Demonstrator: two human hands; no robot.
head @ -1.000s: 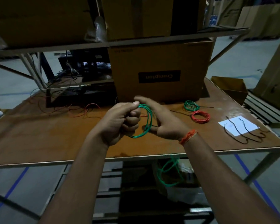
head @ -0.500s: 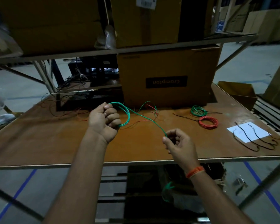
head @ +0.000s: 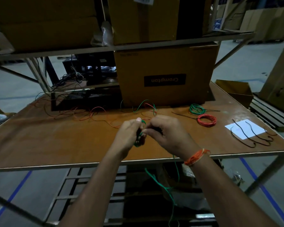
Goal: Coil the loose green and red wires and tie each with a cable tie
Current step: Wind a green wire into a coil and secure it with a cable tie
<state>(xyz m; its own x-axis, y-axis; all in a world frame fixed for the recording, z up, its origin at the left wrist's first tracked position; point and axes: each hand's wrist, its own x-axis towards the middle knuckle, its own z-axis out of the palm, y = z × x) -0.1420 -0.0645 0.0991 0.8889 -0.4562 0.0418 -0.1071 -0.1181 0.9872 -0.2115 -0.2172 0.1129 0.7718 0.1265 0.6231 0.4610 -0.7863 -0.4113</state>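
Your left hand (head: 128,136) is curled into a fist around a small coil of thin green wire (head: 138,141), whose loops peek out above the thumb and below the knuckles. Your right hand (head: 168,134) sits just beside it, fingers bent inward and pinching at the same wire, whose loose tail (head: 164,189) drops past the front edge of the table (head: 56,145) and hangs kinked below it. The tabletop is smooth, glossy brown board with a metal rim. Farther back, tangled red and green wires (head: 95,113) sprawl in loose curves. To your right lie a finished green coil (head: 196,108) and a red coil (head: 206,120), both neat rings, touching. Thin black ties (head: 252,135) curve across a white paper sheet (head: 246,128). A cardboard box (head: 167,71) stands behind.
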